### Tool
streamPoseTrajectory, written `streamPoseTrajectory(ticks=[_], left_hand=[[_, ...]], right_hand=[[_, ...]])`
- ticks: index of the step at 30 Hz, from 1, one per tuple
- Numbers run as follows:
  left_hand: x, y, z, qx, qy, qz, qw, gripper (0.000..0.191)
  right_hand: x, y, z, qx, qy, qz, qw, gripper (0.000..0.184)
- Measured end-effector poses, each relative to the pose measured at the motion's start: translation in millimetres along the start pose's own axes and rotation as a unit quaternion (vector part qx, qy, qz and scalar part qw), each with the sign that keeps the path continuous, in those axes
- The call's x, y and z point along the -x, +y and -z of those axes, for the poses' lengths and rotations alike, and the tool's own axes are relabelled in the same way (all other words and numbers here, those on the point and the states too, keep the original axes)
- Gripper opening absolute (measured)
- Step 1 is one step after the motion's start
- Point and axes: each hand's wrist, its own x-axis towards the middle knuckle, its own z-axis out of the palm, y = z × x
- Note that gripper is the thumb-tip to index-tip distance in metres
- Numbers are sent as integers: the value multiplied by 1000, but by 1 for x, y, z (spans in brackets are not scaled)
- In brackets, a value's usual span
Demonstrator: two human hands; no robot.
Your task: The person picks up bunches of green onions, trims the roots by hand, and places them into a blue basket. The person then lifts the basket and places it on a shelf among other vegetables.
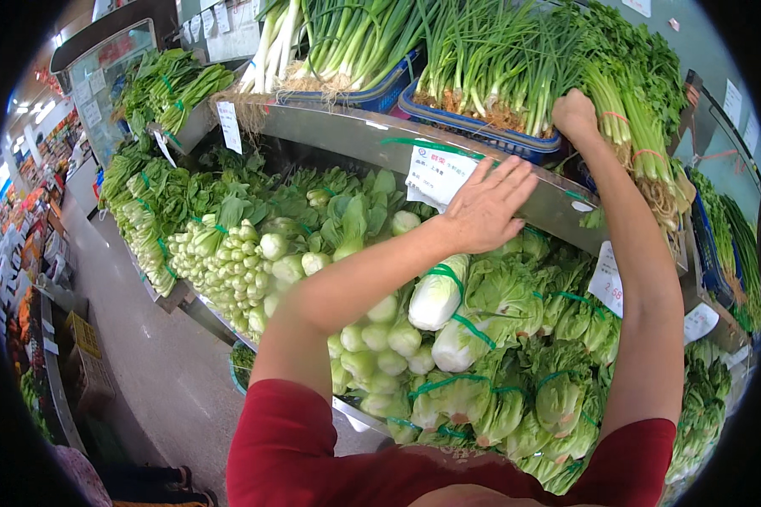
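My left hand [488,203] is spread flat, palm down, at the front of a metal shelf ledge [342,127]. Its fingers overlap the right edge of a white price sign [441,174] hung there with green tape. My right hand [576,117] is curled into a fist between the scallions [501,70] and the bunched celery [656,136]. Whether its fingers hold anything is hidden. The scallions stand with roots forward in a blue plastic basket [482,130]. Below my left hand lie a napa cabbage [437,295] bound with green tape and heads of leafy lettuce [501,285].
Bok choy [368,342] fills the lower shelf, with bundled greens [146,215] farther left. Leeks and large green onions [349,51] stand in another blue basket [368,95]. An aisle floor [139,342] runs along the left, past a cardboard box [92,374] and part of another person [158,475].
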Motion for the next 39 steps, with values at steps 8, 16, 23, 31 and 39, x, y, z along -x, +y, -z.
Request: streamPoseTrajectory(ticks=[8, 16, 23, 31, 39], left_hand=[[0, -8, -8, 42, 12, 18, 999, 61], [8, 55, 10, 31, -44, 128, 990, 65], [140, 248, 22, 509, 22, 275, 815, 26], [224, 437, -2, 844, -249, 447, 162, 46], [253, 504, -36, 684, -426, 445, 391, 52]], right_hand=[[133, -78, 29, -153, 249, 272, 917, 12], [360, -64, 94, -330, 70, 364, 869, 13], [492, -6, 161, -406, 131, 157, 891, 26], [651, 54, 183, -281, 20, 55, 958, 37], [952, 173, 179, -142, -490, -201, 836, 29]])
